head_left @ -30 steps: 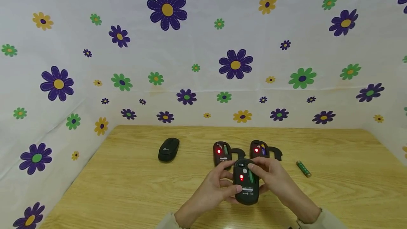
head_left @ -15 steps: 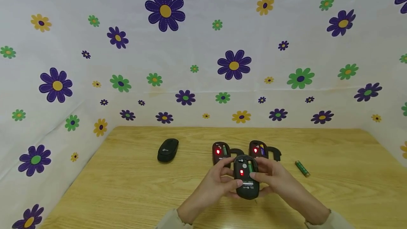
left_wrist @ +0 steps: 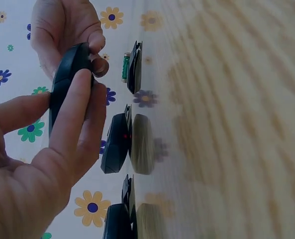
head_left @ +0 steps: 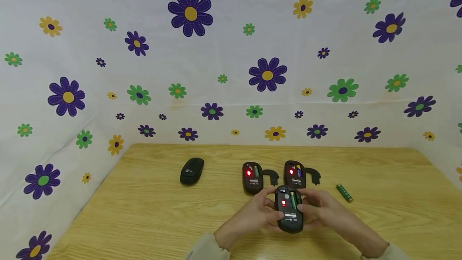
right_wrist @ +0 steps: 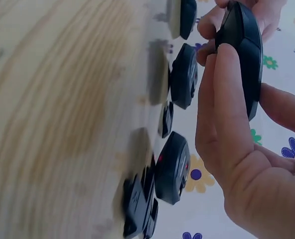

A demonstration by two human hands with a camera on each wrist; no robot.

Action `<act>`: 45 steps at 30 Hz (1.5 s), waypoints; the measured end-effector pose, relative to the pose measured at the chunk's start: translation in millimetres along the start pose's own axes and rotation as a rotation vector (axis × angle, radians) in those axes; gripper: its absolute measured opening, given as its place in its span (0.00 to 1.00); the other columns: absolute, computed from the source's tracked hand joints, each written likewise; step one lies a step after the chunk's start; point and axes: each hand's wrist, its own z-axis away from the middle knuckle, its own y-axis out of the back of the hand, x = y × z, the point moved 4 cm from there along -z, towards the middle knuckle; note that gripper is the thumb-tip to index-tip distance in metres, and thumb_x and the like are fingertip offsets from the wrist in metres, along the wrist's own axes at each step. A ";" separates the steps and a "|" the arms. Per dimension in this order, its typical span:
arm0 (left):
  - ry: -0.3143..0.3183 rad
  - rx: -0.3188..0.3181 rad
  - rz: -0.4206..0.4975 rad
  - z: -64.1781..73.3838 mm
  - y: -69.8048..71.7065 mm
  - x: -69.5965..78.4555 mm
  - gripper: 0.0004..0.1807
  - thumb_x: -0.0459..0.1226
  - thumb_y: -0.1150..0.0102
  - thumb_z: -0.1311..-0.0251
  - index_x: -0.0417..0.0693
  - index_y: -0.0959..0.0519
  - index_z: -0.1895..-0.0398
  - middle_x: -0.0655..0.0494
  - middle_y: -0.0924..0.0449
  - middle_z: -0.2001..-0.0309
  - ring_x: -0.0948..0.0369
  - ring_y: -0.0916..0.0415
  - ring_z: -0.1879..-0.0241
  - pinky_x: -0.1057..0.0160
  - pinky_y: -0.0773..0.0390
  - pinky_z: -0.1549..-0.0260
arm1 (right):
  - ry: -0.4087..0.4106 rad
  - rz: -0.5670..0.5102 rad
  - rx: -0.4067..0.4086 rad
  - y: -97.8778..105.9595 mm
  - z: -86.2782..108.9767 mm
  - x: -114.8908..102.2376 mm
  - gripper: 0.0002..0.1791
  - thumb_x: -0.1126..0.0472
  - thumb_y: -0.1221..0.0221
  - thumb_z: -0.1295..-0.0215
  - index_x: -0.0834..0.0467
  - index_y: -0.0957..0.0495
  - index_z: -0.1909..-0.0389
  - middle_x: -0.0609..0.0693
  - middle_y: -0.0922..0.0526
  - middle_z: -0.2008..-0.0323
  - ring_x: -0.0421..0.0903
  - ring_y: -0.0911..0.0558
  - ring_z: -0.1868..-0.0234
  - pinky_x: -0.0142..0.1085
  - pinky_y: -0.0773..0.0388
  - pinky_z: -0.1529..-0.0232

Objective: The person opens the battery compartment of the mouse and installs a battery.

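Observation:
A black computer mouse [head_left: 290, 224] is held bottom-up between both hands in the head view, with its red sensor light on. A green battery [head_left: 293, 200] lies in its uncovered slot. My left hand [head_left: 258, 215] grips the left edge, thumb on the underside. The right hand [head_left: 325, 211] holds the right edge, its thumb by the lower end of the battery. In the left wrist view, the left fingers [left_wrist: 77, 107] lie along the side of the mouse [left_wrist: 70, 69]. From the right wrist, the right fingers [right_wrist: 227, 84] support its far shell [right_wrist: 244, 47].
Behind the hands, two upturned mice [head_left: 252, 187] [head_left: 295, 182] lie with lit sensors and batteries in them, a curved black cover [head_left: 272, 175] [head_left: 313, 174] beside each. A loose green battery [head_left: 344, 193] lies right. Another mouse [head_left: 192, 170] sits upright at left on the wooden table [head_left: 144, 212].
My right thumb has moved from the slot's upper end down to its lower end, uncovering more of the battery. Both hands have shifted slightly right with the mouse.

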 end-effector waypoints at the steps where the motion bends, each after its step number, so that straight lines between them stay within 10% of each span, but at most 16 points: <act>1: 0.007 -0.001 -0.022 -1.5 -1.0 -1.1 0.36 0.21 0.42 0.36 0.37 0.42 0.25 0.44 0.24 0.57 0.46 0.15 0.61 0.52 0.11 0.63 | -0.005 0.012 0.000 1.5 0.1 1.4 0.35 0.67 0.45 0.27 0.81 0.49 0.29 0.61 0.24 0.56 0.51 0.19 0.60 0.49 0.12 0.60; 45: 0.145 0.020 -0.434 -28.0 -28.2 -2.7 0.21 0.28 0.35 0.35 0.40 0.25 0.40 0.50 0.20 0.77 0.57 0.20 0.80 0.61 0.14 0.79 | -0.038 0.267 0.012 27.7 -1.8 11.2 0.14 0.72 0.47 0.31 0.81 0.29 0.51 0.56 0.20 0.67 0.48 0.17 0.73 0.43 0.11 0.71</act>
